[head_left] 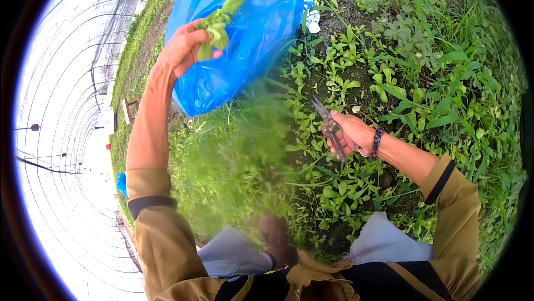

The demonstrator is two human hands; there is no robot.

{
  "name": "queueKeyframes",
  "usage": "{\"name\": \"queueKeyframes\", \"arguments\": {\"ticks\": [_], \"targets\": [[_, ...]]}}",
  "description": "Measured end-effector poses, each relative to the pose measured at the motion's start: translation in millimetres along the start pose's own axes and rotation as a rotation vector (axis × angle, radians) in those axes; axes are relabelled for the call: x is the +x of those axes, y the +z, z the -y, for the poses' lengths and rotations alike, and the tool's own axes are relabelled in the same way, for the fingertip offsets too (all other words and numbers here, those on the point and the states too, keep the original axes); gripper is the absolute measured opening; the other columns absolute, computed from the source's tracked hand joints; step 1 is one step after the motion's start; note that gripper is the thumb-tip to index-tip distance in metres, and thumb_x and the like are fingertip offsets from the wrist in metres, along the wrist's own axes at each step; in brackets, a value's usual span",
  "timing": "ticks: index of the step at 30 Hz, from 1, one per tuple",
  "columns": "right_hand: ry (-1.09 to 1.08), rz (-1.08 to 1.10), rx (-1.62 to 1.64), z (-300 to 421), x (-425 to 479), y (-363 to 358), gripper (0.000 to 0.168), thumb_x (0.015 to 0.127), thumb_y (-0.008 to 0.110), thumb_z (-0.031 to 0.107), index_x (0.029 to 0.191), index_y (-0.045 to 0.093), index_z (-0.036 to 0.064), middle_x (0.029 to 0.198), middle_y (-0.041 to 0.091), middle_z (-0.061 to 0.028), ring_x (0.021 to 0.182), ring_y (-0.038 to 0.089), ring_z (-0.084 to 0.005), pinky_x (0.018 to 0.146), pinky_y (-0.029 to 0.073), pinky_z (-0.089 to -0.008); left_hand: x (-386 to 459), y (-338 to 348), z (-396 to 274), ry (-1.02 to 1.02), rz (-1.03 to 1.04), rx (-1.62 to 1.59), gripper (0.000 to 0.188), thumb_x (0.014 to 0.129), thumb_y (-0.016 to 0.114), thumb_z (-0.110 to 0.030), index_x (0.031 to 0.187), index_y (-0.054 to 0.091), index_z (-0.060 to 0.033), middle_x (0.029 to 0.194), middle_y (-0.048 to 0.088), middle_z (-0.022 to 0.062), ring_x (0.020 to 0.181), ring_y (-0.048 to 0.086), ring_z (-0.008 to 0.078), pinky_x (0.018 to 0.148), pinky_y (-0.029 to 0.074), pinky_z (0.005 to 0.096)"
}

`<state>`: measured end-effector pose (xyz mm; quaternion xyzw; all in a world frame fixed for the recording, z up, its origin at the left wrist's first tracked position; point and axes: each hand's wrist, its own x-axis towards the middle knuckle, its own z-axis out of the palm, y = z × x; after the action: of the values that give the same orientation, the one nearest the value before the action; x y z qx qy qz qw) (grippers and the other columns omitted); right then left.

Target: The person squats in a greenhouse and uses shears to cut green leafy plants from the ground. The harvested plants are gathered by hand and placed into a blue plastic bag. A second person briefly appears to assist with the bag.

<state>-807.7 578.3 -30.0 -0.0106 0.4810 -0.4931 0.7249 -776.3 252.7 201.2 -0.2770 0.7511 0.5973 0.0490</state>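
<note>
My left hand (185,46) grips a small bunch of green leaves (216,30) over the front of a blue plastic bag (250,30). The bag looks puffed out and rests on the ground; its contents cannot be made out. My right hand (352,134) holds a pair of pruning shears (329,128) by the handles, tips pointing up and left. Under the shears grow low leafy plants (333,192) with rounded leaves, rooted in dark soil. A beaded bracelet (376,143) circles my right wrist.
A clear plastic bottle (311,13) lies against the bag's right side. Taller grass and weeds (450,71) spread across the right. My brown boot (277,234) is among the plants. At left are the tunnel greenhouse's hoops (94,71) and a small wooden stool-like object (128,110). A blur veils the middle.
</note>
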Motion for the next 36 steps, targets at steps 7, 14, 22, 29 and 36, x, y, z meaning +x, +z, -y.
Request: {"name": "queueKeyframes", "arguments": {"ticks": [7,14,22,29,36], "targets": [[0.0,0.008,0.006,-3,1,-6,0.056,0.104,0.02,0.05,0.111,0.051,0.004,0.083,0.061,-0.0113,0.069,0.062,-0.0216,0.064,0.056,-0.0395,-52,-21,-48,0.303,0.188,-0.004,0.052,0.084,0.067,-0.008,0.132,0.048,0.0027,0.119,0.062,0.0157,0.096,0.067,0.0246,0.084,0.058,0.0369],[-0.047,0.044,-0.042,-4,-6,11,0.053,0.104,0.018,0.049,0.108,0.05,0.007,0.079,0.059,-0.0072,0.069,0.06,-0.018,0.064,0.054,-0.0367,15,-59,-7,0.202,-0.809,0.508,0.077,0.086,0.072,-0.031,0.142,0.036,0.0065,0.114,0.062,0.0242,0.099,0.066,0.0274,0.079,0.055,0.0365],[-0.146,-0.114,-0.01,-3,-34,-11,0.051,0.104,0.022,0.049,0.108,0.05,0.007,0.077,0.058,-0.0043,0.066,0.058,-0.0149,0.058,0.051,-0.0328,-38,66,78,0.735,-0.168,1.746,0.05,0.084,0.07,-0.029,0.13,0.056,-0.0162,0.14,0.046,0.0151,0.134,0.039,0.0341,0.11,0.032,0.0529],[-0.217,-0.188,0.092,9,-60,-23,0.052,0.103,0.027,0.051,0.112,0.054,0.008,0.075,0.058,-0.002,0.064,0.055,-0.0137,0.058,0.048,-0.0309,-57,-44,121,0.342,-0.506,1.835,0.048,0.082,0.07,-0.025,0.127,0.059,-0.0146,0.141,0.046,0.0171,0.13,0.043,0.0373,0.105,0.036,0.0541],[-0.217,-0.064,0.173,-7,-53,-16,0.049,0.102,0.033,0.053,0.109,0.055,0.01,0.075,0.056,-0.0044,0.066,0.054,-0.0182,0.058,0.045,-0.0345,-151,-25,160,0.699,-0.399,1.514,0.047,0.074,0.069,-0.013,0.12,0.06,-0.0103,0.119,0.058,0.0162,0.109,0.056,0.0359,0.09,0.046,0.0474]]}}
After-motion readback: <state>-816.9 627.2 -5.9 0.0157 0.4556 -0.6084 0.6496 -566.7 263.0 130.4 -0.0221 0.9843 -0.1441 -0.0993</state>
